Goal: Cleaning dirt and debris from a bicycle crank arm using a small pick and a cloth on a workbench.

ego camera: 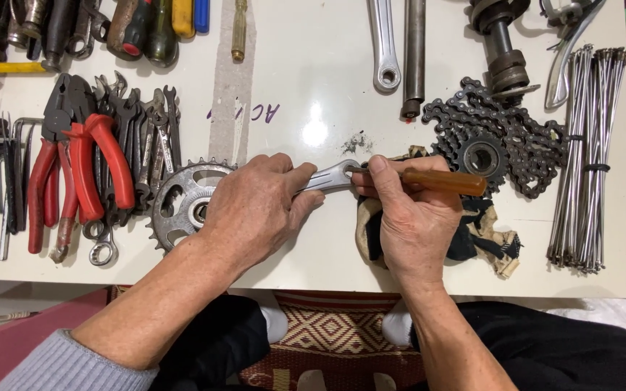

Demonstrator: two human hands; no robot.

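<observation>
Left hand [255, 210] is clamped down over a crank arm [324, 179] with its chainring [179, 206] attached, pinning it flat on the white desk [313, 94]. Right hand [411, 217] is wrapped around a wooden-handled tool [436, 181], with the tip poked into the hole at the free end of the crank. So both hands are closed on something, neither is free.

As for progress: the crank is off the bike and lying on the desk, and the work seems to sit at that end hole right now. Chain [501, 137] and freewheel cog [481, 157] lie loose just right of the hands, spokes [588, 159] bundled further right.

Hard to tell what the tool actually is; the thumb covers the tip, so could be a screwdriver or an awl. The rag [483, 232] under the right hand is mostly hidden, and the left palm covers the crank's middle. Pliers [74, 166] and wrenches [146, 137] on the left run together in a heap.
</observation>
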